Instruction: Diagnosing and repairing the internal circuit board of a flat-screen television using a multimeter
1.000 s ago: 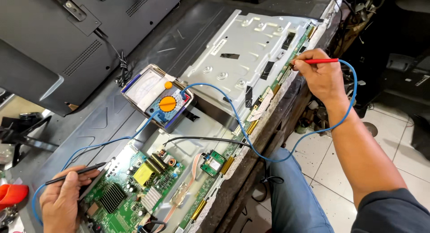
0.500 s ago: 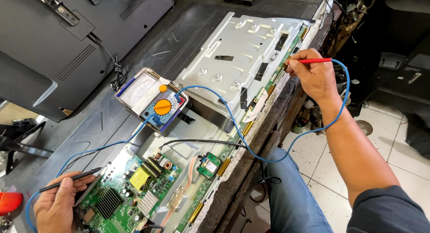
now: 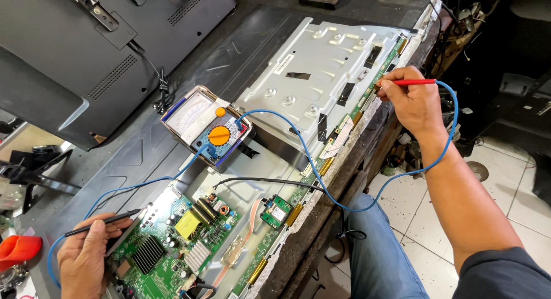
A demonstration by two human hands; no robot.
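My left hand (image 3: 86, 256) holds a black test probe (image 3: 106, 221) whose tip rests at the left edge of a green circuit board (image 3: 178, 238). My right hand (image 3: 414, 103) grips a red test probe (image 3: 410, 82), its tip touching a narrow green strip board (image 3: 367, 98) along the edge of a silver metal panel (image 3: 321, 75). Blue leads (image 3: 321, 184) run from both probes to an analog multimeter (image 3: 206, 128) with an orange dial, lying between the two boards.
A dark plastic back cover (image 3: 86, 52) leans at the upper left. A small green module (image 3: 276, 211) sits near the bench edge. An orange object (image 3: 17, 247) lies far left. My blue-trousered leg (image 3: 379, 253) and tiled floor (image 3: 505, 190) are at right.
The view has shifted slightly; both hands keep their probes on the same spots. The left probe tip stays at the board's edge.
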